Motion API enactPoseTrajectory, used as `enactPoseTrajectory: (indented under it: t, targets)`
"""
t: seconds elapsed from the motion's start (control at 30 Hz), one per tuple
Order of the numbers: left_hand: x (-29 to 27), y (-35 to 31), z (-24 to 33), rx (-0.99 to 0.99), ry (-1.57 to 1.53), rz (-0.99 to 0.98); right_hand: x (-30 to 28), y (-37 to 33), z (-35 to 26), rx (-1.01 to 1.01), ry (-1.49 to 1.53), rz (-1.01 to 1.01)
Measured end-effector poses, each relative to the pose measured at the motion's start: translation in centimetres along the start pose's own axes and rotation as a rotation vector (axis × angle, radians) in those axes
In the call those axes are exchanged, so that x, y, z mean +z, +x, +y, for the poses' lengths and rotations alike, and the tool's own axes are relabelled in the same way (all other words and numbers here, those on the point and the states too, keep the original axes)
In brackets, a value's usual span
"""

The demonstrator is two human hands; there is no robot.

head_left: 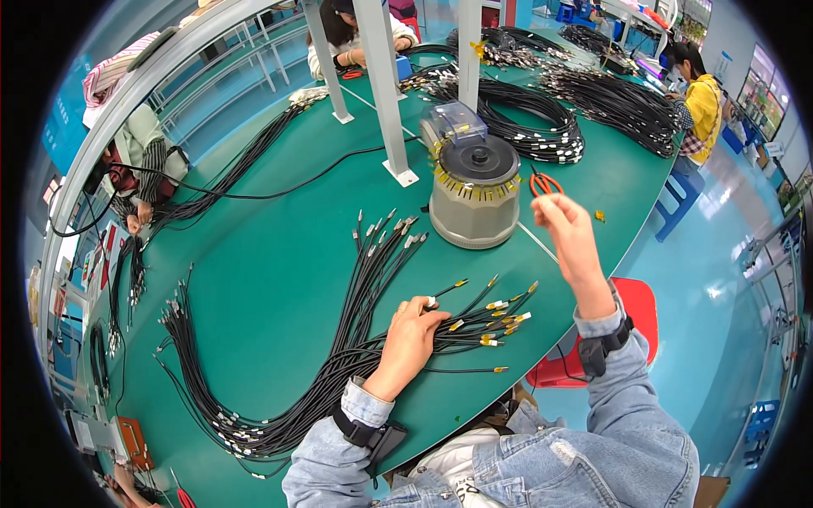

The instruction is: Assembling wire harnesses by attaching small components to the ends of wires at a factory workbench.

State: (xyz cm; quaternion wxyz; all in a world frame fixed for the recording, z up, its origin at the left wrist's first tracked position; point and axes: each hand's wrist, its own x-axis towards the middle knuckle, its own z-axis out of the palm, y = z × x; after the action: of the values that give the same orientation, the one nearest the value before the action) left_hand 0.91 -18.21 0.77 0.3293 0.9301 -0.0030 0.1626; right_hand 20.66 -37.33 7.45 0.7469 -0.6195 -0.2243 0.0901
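Note:
My left hand is closed on a black cable near its end, over a bundle of black cables on the green table. Several cable ends to the right of that hand carry yellow tape pieces beside their connectors. My right hand is raised, thumb and fingers pinched together; whatever may be between them is too small to make out. Just left of it stands a round grey tape dispenser with short yellow strips sticking out around its rim. Orange-handled scissors lie behind my right hand.
Grey metal posts rise from the green table. Coiled black cables cover its far side. A red stool stands to the right. Other people work at the left, far side and right, one in a yellow top.

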Motion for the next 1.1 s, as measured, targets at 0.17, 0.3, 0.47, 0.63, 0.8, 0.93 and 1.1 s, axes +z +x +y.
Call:
enactPoseTrajectory:
  t: [0.17, 0.3, 0.47, 0.63, 0.8, 0.93, 1.1]
  targets:
    - [-1.3, 0.9, 0.7, -0.007, -0.002, 0.046, -1.0, 4.3, -1.3, -0.006, -0.266, 0.083]
    - [-3.7, 3.1, -0.1, -0.012, 0.135, 0.187, -1.0, 6.4, -1.8, 0.200, -0.412, -0.044]
    - [-4.3, 5.2, -3.5, -0.070, 0.381, 0.238, -0.5, 6.8, -1.3, 0.240, -0.382, -0.115]
    - [-3.7, 6.1, -5.2, -0.120, 0.476, 0.186, -0.6, 7.2, -1.3, 0.229, -0.196, -0.179]
    - [-3.0, 6.3, -5.0, -0.150, 0.410, 0.196, 0.6, 6.0, -4.0, 0.114, 0.094, -0.172]
    - [-3.0, 5.8, -5.0, -0.145, 0.433, 0.174, 1.2, 3.7, -5.4, 0.047, 0.134, -0.227]
    - [-3.3, 5.3, -5.6, -0.115, 0.390, 0.230, 0.9, 1.1, -5.2, 0.038, 0.149, -0.243]
